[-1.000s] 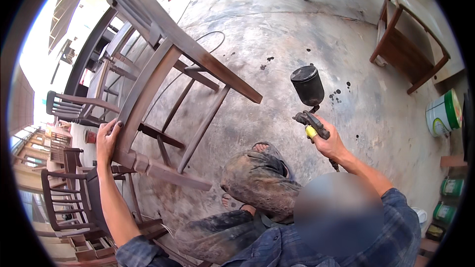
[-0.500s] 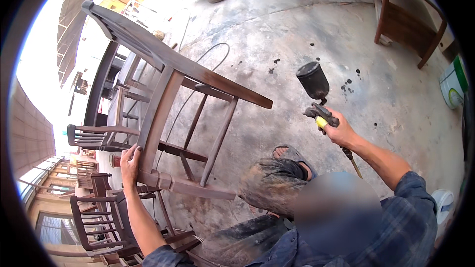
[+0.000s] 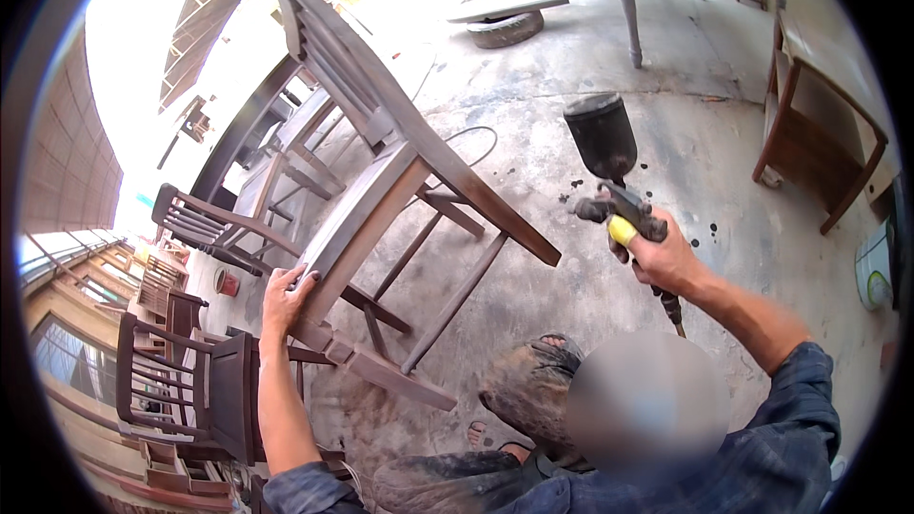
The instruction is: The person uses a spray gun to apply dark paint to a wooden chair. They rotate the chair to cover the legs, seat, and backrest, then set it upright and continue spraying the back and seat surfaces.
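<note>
"Across a workshop floor point(image 3: 685, 157), at the worker's front left, a chair point(image 3: 367, 209) is leaning at a tilt. What is changing?"

"Compared with a second ago, the gun point(image 3: 624, 207) is appearing closer to the chair's near leg, narrowing the gap for the work. No mist is showing."

"And the grip?"

"The left hand point(image 3: 286, 300) is closing over the seat edge, steadying the chair. The right hand point(image 3: 671, 252) is wrapping snugly around the gun's handle; whether it is pressing the trigger, I cannot tell."

"The setting?"

"The wood is looking dull brown, greyish in places; the concrete is showing mottled and dark-spotted. Beyond, a board point(image 3: 514, 8) is resting on a tyre point(image 3: 505, 33), while dark chairs point(image 3: 233, 390) are crowding the left."
</note>
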`<state>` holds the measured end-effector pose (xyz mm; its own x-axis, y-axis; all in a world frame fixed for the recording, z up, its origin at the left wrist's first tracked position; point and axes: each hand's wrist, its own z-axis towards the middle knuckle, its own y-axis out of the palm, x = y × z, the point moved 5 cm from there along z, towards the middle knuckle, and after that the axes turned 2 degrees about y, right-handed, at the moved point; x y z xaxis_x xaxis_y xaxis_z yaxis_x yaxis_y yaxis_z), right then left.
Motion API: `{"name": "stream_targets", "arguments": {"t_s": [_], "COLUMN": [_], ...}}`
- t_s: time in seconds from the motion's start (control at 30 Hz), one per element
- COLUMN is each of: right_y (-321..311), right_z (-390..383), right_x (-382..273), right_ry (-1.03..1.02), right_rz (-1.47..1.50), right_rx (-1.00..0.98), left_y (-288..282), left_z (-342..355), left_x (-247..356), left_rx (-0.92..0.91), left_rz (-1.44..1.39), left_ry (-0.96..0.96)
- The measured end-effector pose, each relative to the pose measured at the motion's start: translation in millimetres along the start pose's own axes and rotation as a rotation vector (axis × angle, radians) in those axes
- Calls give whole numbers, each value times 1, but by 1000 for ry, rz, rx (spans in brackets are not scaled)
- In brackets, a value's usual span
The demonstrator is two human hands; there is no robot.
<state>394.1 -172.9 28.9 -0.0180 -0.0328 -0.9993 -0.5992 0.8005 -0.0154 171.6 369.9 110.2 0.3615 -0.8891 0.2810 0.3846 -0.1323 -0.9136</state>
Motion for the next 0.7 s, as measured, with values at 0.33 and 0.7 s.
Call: {"name": "stream_targets", "arguments": {"t_s": [0.33,0.7], "right_y": [6,16], "right_z": [56,92], "right_x": [-120,-239], "right_ry": [-201,-326], "right_rz": [2,16], "right_rx": [33,74], "left_y": [-1,-6], "left_z": [-11,-22], "left_x": [5,15], "left_rx": [50,84], "left_rz": [15,68], "left_ry": [-22,-32]}}
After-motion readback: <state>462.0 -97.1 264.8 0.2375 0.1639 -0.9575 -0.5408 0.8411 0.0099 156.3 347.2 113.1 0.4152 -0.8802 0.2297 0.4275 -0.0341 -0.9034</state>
